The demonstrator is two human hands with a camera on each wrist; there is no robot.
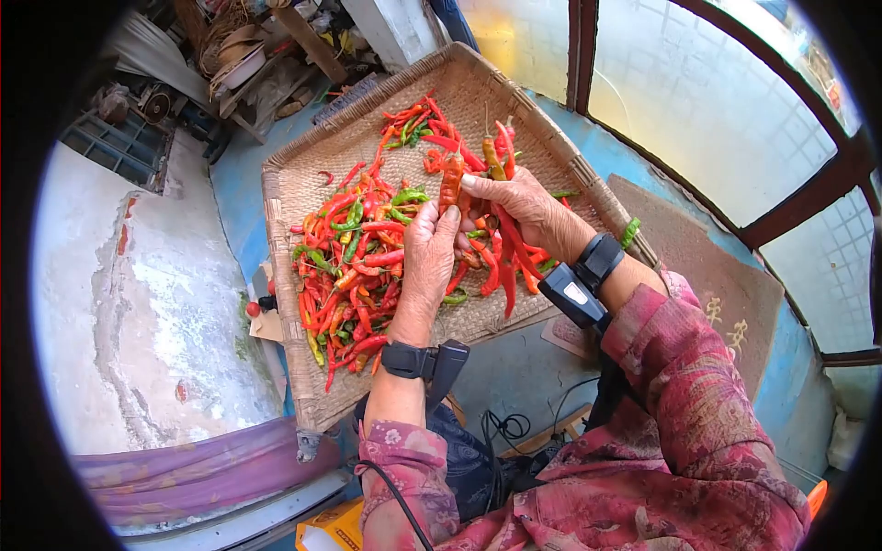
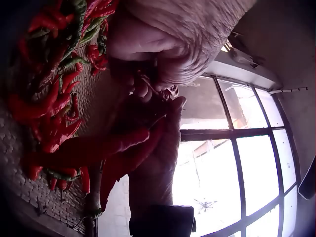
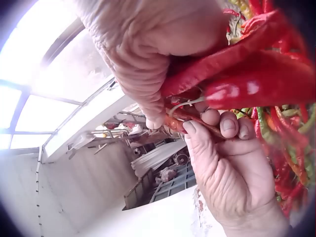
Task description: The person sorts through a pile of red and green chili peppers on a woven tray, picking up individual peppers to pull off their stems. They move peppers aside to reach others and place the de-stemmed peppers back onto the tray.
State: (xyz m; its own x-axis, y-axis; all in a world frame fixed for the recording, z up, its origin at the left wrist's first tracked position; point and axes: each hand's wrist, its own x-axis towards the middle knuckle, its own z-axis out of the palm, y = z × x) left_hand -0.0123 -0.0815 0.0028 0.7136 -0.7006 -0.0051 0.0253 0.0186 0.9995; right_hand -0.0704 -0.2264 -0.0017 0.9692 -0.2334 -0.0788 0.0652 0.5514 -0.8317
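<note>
My left hand (image 1: 427, 257) pinches a wrinkled orange-red chili pepper (image 1: 450, 182) between thumb and fingers, over a woven tray. Meeting it from the right, my right hand (image 1: 531, 213) has its thumb against the same pepper. Several long red chilies (image 1: 508, 262) are bunched in the right hand and stick out below its palm. In the right wrist view, a glossy red chili (image 3: 256, 89) with a pale stem juts out beneath the right hand, while the left thumb and fingertips (image 3: 190, 127) grip close to that stem. The curled fingers partly hide the held peppers.
The large woven tray (image 1: 404, 174) holds a heap of red, orange and green chilies (image 1: 354, 266) on its left, with a smaller pile (image 1: 418, 119) at the far end. Framed windows (image 1: 707, 110) stand to the right, a whitewashed wall (image 1: 175, 312) to the left. Black cables (image 1: 505, 427) hang below.
</note>
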